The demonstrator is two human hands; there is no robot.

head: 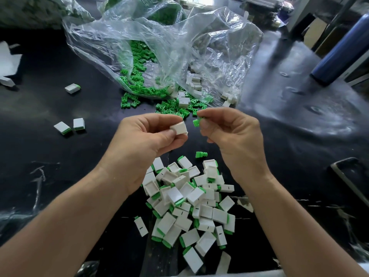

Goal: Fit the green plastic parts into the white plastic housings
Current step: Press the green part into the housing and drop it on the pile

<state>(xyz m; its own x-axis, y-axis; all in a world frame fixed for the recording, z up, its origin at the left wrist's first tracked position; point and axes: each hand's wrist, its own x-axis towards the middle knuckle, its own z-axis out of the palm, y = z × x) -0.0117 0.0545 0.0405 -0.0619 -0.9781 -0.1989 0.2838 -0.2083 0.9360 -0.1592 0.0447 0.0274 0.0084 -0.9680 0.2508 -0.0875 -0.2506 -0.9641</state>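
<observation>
Surface: black worktop (60, 156), glossy, scuffed with pale scratches, wrinkled and shiny to your right. A dark blue cylinder (343, 47) leans at the far right edge; a white paper scrap (8, 60) lies at the far left.

Container: clear, crinkled plastic bag (159, 47), mouth open towards you. Loose green parts (139, 76) fill its left side and spill onto the worktop; empty white housings (194, 80) lie in its right side.

Finished stock: heap of assembled pieces (191, 204) between your forearms, boxy white shells with green ends showing. Three strays (62, 127) sit well apart on the left. One lone green part (201, 154) lies just beyond the heap.

Your left hand (147, 140): fingers curled, thumb and forefinger pinching a white housing (179, 127), its open end facing right.

Your right hand (231, 134): fingers curled, fingertips pinching a green part (196, 122) just beside the housing, not touching it.
</observation>
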